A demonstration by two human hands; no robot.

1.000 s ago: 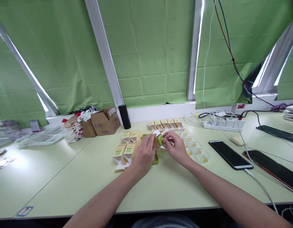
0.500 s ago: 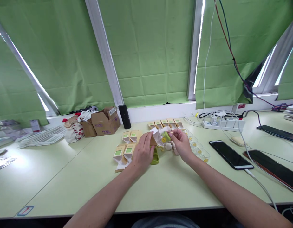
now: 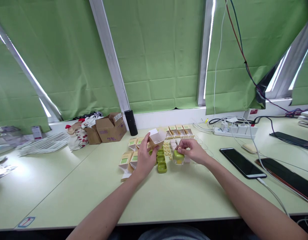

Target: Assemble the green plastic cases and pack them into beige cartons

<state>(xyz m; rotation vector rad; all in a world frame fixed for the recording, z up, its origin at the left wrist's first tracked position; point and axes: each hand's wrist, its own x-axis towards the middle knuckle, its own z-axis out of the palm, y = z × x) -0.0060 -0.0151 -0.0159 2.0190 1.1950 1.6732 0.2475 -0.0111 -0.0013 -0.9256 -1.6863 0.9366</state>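
Note:
My left hand (image 3: 145,159) is closed around a small kraft paper box (image 3: 156,139), whose open white-lined mouth tilts up and to the right. In my right hand (image 3: 191,150) is a small clear container with a green lid (image 3: 179,156), pinched by its top just above the table. Between the hands lie green square lids (image 3: 162,167) in a column. Beside them are small yellow pieces (image 3: 167,148) in rows and some pale whitish pieces (image 3: 173,143). Clear plastic cups (image 3: 205,146) stand partly behind my right hand.
Paper boxes with green labels (image 3: 124,161) stand left of my left hand, and more open boxes (image 3: 179,130) line the back. A phone (image 3: 242,162) and cables lie at right, near a power strip (image 3: 235,130). A cardboard box (image 3: 111,127) and black cylinder (image 3: 131,122) are at back left.
My right hand has moved the green-lidded container away from the paper box, down and slightly right. My left hand has shifted left, turning the box's mouth upward.

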